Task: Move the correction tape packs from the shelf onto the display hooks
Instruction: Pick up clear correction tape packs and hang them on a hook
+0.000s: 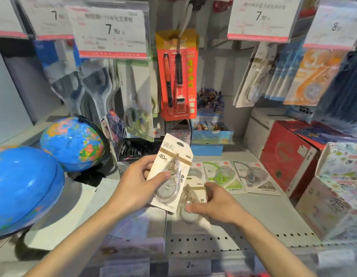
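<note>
The left hand (pixel 133 184) holds one pack (pixel 170 172) lifted; the right hand (pixel 211 202) pinches another pack (pixel 190 206) lying on the shelf (pixel 273 212). Best lift by the card edge, keeping the hang hole clear for hooks.

Shelf (pixel 273 212): two globes (pixel 73 142) at left, boxes (pixel 289 156) at right. Centre front, left hand (pixel 133 188) holds one tape pack (pixel 171 172) tilted above the shelf; right hand (pixel 215 204) just beside it, on a 2nd pack (pixel 190 208) lying flat. More packs (pixel 253 176) lie flat behind-right. Pen card (pixel 177 74) hangs behind, centre.
</note>
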Motion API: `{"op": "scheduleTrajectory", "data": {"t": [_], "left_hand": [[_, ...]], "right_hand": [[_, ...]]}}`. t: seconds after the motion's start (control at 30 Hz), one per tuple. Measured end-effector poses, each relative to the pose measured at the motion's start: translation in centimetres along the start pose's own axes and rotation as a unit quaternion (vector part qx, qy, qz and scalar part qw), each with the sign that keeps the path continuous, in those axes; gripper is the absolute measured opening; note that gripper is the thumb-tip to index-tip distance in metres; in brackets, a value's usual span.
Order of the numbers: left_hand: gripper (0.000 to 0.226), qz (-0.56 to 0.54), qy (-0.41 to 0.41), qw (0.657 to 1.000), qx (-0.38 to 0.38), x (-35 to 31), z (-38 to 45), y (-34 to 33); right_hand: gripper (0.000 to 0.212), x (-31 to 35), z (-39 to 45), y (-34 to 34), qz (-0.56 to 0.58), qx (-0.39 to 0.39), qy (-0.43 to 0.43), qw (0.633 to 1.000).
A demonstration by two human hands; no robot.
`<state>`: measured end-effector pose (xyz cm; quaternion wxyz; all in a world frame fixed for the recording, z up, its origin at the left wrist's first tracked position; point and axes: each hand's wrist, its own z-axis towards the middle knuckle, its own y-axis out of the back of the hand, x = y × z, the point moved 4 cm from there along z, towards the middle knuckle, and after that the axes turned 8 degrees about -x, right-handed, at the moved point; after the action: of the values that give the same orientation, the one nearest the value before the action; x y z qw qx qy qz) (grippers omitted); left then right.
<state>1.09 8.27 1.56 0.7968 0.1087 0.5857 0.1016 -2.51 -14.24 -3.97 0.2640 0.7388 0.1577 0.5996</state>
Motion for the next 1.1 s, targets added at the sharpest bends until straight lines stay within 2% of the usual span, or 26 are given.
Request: {"op": "scheduleTrajectory", "data": {"t": [0.1, 0.27, 0.4, 0.5, 0.63, 0.87, 1.1], "left_hand": [[0.035, -0.019, 0.009, 1.0, -0.005, -0.1, 0.0, 0.0], [0.035, -0.054, 0.019, 0.998, 0.011, -0.7, -0.3, -1.4], [0.036, -0.073, 0.002, 0.997, 0.017, -2.6, -0.4, -3.0], [0.037, -0.093, -0.022, 0.995, -0.001, -4.7, -0.4, -4.3], [0.038, -0.116, -0.055, 0.991, -0.039, -8.2, -0.9, -6.5], [0.036, -0.128, -0.098, 0.98, -0.116, -14.9, -2.2, -11.3], [0.044, -0.067, -0.122, 0.976, -0.171, -19.5, -3.0, -14.9]], "right_hand": [[0.091, -0.4, -0.3, 0.9, 0.052, -0.012, -0.031, 0.998], [0.073, -1.3, -0.8, 2.9, 0.163, -0.025, -0.049, 0.985], [0.059, -0.7, -1.9, 6.4, 0.191, -0.073, 0.008, 0.979], [0.049, 0.2, -2.8, 10.2, 0.173, -0.125, 0.054, 0.976], [0.045, 0.9, -3.4, 15.7, 0.19, -0.155, 0.138, 0.96], [0.047, 0.7, -4.2, 24.8, 0.141, -0.155, 0.258, 0.943], [0.045, 0.3, -4.3, 32.4, 0.13, -0.146, 0.329, 0.924]]}}
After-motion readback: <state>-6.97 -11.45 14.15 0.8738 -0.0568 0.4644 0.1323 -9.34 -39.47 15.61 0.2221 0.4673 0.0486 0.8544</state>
